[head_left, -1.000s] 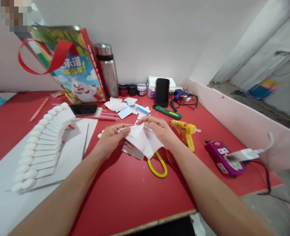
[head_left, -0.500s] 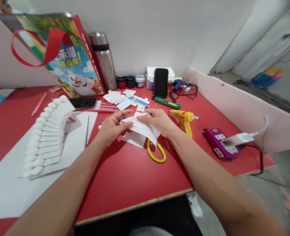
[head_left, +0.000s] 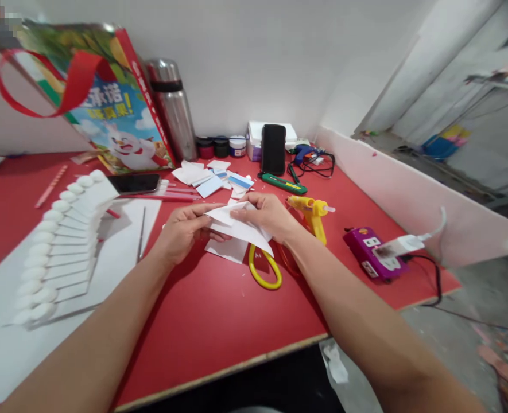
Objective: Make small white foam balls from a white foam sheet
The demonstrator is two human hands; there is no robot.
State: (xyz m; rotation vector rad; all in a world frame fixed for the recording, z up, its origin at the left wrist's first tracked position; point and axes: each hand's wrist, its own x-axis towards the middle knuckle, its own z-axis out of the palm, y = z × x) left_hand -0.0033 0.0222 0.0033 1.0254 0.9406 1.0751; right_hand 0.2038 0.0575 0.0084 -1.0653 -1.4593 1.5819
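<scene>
Both my hands hold a white paper piece (head_left: pixel 240 229) just above the red table (head_left: pixel 219 321). My left hand (head_left: pixel 180 229) pinches its left edge with thumb and fingers. My right hand (head_left: pixel 266 215) grips the top edge, fingers curled over it. A second white scrap (head_left: pixel 225 249) lies on the table under the held piece. Yellow-handled scissors (head_left: pixel 264 272) lie partly hidden beneath the paper and my right wrist. A yellow glue gun (head_left: pixel 311 215) stands just right of my right hand.
A white stepped foam model (head_left: pixel 64 235) sits on a white sheet (head_left: pixel 4 338) at left. Behind are a printed bag (head_left: pixel 107 109), a steel flask (head_left: pixel 171 109), paint jars (head_left: pixel 221 146), two phones (head_left: pixel 273 149), paper scraps (head_left: pixel 210 175), a green cutter (head_left: pixel 283 183). A purple power strip (head_left: pixel 374 258) lies right.
The view has shifted a little to the right. My hands have tilted the paper flatter and drawn it slightly closer together; nothing was let go.
</scene>
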